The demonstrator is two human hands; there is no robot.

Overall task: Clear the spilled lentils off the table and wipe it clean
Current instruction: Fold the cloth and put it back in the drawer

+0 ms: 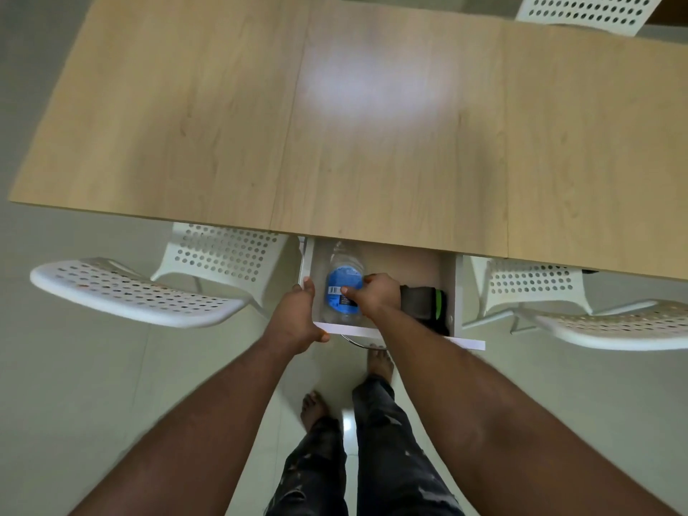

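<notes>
Right hand (378, 294) curled on clear blue-labelled bottle (344, 288) lying in open drawer (428, 262) | left hand (298, 318) grips drawer's front corner | tabletop (372, 143) beyond grip; lentils not visible | risk: smooth bottle slipping, drawer tipping.

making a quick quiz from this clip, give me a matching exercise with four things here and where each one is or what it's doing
Things:
1. left hand
2. right hand
3. plastic bottle
4. white chair

Places or states:
A. lying in the open drawer, blue label up
B. at the far side of the table
C. gripping the drawer's front left corner
D. holding the bottle inside the drawer

Pairs: 1-C, 2-D, 3-A, 4-B
</notes>
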